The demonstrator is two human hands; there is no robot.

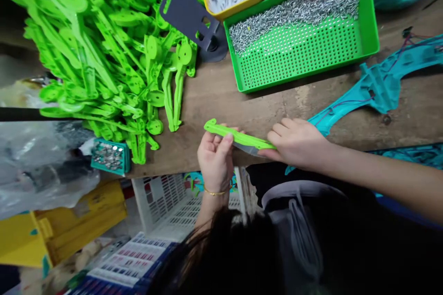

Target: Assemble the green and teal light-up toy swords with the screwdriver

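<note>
Between my hands, near the bench's front edge, is a long bright green plastic part (244, 138) with a hooked end at the left. My left hand (218, 152) grips it near that hooked end, thumb on top. At its other end my right hand (294, 143) is closed round it, hiding that end. A strip of clear or grey material (247, 148) shows along its lower side; I cannot tell what it is. Just beyond my right hand lies a turquoise plastic part (346, 103) with thin dark wires along it.
A heap of green plastic parts (90, 55) covers the left of the wooden bench (214, 97). Behind are a dark phone stand (188, 14), a yellow bin (235, 9) of white pieces and a green tray (297, 78) of screws. A small teal box (126, 156) holds metal pieces.
</note>
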